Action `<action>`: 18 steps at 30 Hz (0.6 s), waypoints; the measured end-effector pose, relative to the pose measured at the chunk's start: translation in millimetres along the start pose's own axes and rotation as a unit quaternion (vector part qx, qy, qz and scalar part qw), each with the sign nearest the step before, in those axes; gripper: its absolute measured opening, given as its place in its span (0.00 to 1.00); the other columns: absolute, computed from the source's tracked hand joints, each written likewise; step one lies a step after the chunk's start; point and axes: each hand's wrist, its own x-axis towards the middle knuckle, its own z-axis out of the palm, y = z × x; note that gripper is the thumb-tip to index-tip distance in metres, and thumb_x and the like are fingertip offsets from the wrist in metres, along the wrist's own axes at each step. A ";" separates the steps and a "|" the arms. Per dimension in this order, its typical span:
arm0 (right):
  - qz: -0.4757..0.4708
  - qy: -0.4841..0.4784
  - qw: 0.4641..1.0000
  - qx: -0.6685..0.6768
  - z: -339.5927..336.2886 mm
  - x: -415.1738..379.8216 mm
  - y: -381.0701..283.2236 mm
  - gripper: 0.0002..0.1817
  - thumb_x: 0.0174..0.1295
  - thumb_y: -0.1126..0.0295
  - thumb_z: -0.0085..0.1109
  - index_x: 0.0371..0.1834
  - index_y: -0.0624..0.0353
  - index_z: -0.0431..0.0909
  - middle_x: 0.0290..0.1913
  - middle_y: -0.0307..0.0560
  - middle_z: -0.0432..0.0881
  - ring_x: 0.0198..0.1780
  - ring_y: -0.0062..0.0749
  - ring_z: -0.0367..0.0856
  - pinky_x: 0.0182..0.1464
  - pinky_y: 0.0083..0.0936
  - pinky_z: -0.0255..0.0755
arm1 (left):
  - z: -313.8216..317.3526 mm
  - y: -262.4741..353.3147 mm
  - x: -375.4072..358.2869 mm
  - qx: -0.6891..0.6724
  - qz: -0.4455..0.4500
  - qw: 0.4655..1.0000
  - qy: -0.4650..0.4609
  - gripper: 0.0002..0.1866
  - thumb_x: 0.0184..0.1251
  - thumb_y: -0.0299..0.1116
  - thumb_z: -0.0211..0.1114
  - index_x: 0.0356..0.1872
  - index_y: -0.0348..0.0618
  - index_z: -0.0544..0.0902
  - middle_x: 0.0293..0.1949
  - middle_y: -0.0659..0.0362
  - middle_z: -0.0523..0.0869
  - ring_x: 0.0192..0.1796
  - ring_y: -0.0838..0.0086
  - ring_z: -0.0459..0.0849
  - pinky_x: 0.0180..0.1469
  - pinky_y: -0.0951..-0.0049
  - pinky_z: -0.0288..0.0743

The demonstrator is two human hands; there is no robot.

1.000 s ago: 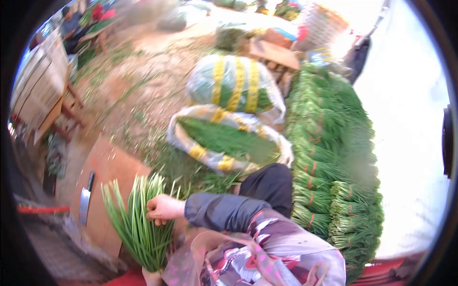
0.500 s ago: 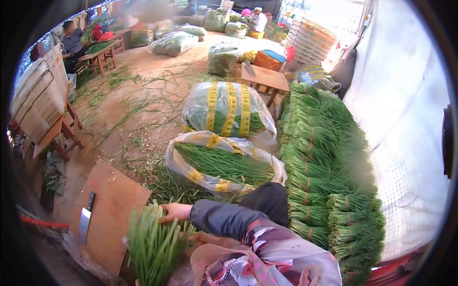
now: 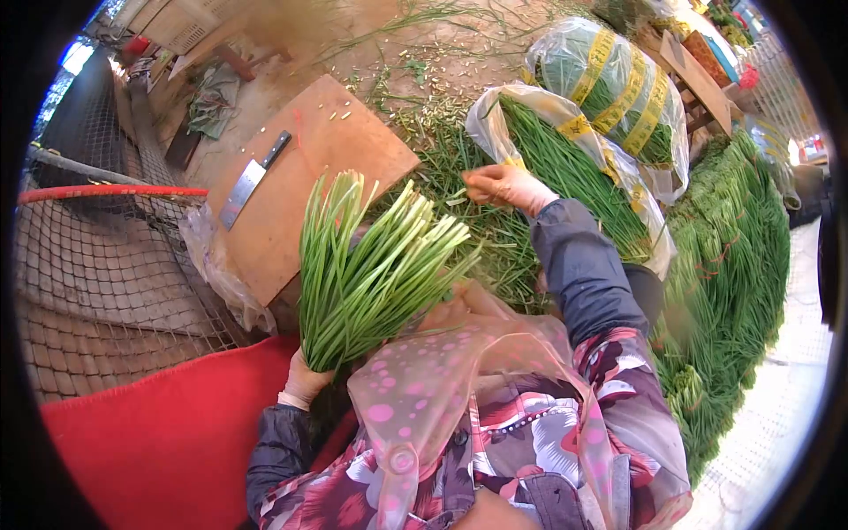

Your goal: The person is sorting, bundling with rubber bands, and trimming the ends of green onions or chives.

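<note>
My left hand is wrapped round a bunch of long green stalks, whose pale ends fan out upward. Off to the right of the bunch, my right hand is closed, apart from the stalks, above loose trimmings on the ground; whether it holds anything is too small to make out. A wooden board lies beyond the bunch, with a knife on it, its black handle pointing up and right.
An open plastic bag of greens lies right of my right hand, with a wrapped bag behind it. Stacked green bundles line the right side. Netting and red cloth are at left.
The view has swung down and left. My right hand has come away from the bunch to the right, and my left hand now shows at the bunch's lower end.
</note>
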 end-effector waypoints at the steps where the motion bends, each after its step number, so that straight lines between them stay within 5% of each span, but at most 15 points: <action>1: -0.003 -0.046 0.999 0.021 7.2 2.1 -11.2 0.36 0.59 0.51 0.64 0.67 0.56 0.68 0.55 0.45 0.79 0.55 0.25 0.75 0.52 0.23 0.67 | 1.6 -1.4 1.2 -0.026 0.007 1.000 0.001 0.27 0.52 0.21 0.69 0.56 0.38 0.75 0.51 0.58 0.84 0.52 0.74 0.81 0.56 0.74 0.73; 4: -0.026 -0.168 0.984 0.049 28.6 25.1 -11.9 0.35 0.59 0.58 0.66 0.69 0.57 0.66 0.63 0.47 0.74 0.62 0.24 0.69 0.59 0.24 0.64 | 1.4 4.2 0.3 0.009 0.024 1.000 0.015 0.27 0.52 0.23 0.71 0.56 0.38 0.75 0.50 0.57 0.84 0.52 0.73 0.81 0.55 0.73 0.73; 7: -0.063 -0.096 0.974 -0.194 45.4 16.4 -39.3 0.27 0.52 0.53 0.68 0.48 0.63 0.80 0.39 0.47 0.85 0.43 0.29 0.81 0.48 0.28 0.73 | 2.5 5.0 -1.6 0.150 0.057 0.986 0.044 0.26 0.53 0.27 0.72 0.55 0.39 0.76 0.49 0.54 0.85 0.50 0.69 0.83 0.53 0.70 0.75; 9: -0.087 -0.062 0.968 -0.228 49.5 14.5 -30.9 0.29 0.49 0.48 0.68 0.44 0.62 0.82 0.37 0.54 0.84 0.40 0.37 0.82 0.45 0.32 0.74 | 5.7 12.7 -3.6 0.111 0.037 0.991 0.060 0.27 0.54 0.29 0.72 0.56 0.39 0.76 0.50 0.53 0.85 0.52 0.68 0.83 0.54 0.68 0.75; 10: -0.118 -0.059 0.960 -0.246 55.3 11.3 -30.8 0.27 0.50 0.48 0.67 0.44 0.61 0.82 0.36 0.52 0.84 0.40 0.37 0.82 0.45 0.33 0.74 | 7.0 11.2 -7.8 -0.009 0.042 0.998 0.043 0.29 0.53 0.29 0.73 0.59 0.40 0.74 0.53 0.51 0.83 0.54 0.68 0.82 0.56 0.68 0.75; 12: -0.109 -0.106 0.972 -0.176 46.7 0.5 -30.7 0.21 0.52 0.56 0.67 0.45 0.59 0.82 0.35 0.45 0.85 0.41 0.28 0.81 0.45 0.28 0.74 | -3.5 -22.4 5.4 0.100 0.096 0.989 0.057 0.38 0.47 0.33 0.78 0.62 0.38 0.71 0.54 0.51 0.83 0.53 0.65 0.82 0.56 0.65 0.75; 14: -0.078 -0.121 0.987 -0.072 44.9 -6.5 -20.6 0.18 0.52 0.61 0.67 0.44 0.57 0.83 0.36 0.41 0.85 0.39 0.25 0.80 0.43 0.27 0.74 | 10.8 39.0 -17.9 0.153 0.074 0.978 0.120 0.23 0.56 0.34 0.68 0.53 0.35 0.77 0.42 0.44 0.85 0.45 0.61 0.84 0.47 0.64 0.76; 18: -0.032 -0.091 0.991 -0.097 43.8 -9.1 -31.1 0.20 0.50 0.69 0.65 0.49 0.57 0.80 0.36 0.38 0.83 0.37 0.21 0.78 0.38 0.24 0.74 | 2.1 77.7 -15.1 0.361 0.095 0.910 0.182 0.22 0.55 0.38 0.69 0.49 0.36 0.80 0.38 0.44 0.86 0.40 0.52 0.85 0.43 0.59 0.78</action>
